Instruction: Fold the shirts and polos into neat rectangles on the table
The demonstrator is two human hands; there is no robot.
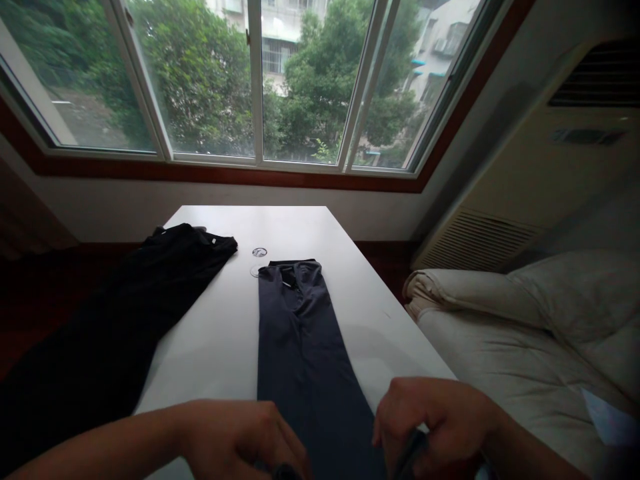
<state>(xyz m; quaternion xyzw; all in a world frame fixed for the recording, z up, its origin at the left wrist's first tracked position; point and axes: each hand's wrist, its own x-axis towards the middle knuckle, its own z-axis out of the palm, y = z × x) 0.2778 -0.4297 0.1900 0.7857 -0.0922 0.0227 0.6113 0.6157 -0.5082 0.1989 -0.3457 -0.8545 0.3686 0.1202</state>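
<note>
Both the left hand (240, 433) and right hand (435, 420) pinch the blue-grey trousers (305, 347) between curled fingers (391, 423).

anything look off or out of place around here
Mostly the black garment: it drapes lopsidedly over the left edge of the white table, while the dark grey-blue trousers lie fairly straight on top. I see no spill. A small dark mark shows near the table's right edge, too faint to identify.

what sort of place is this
Probably a living room in a home: it has a padded cream-coloured sofa, what looks like a tall beige floor-standing air conditioner, and a wide white-framed window.
</note>
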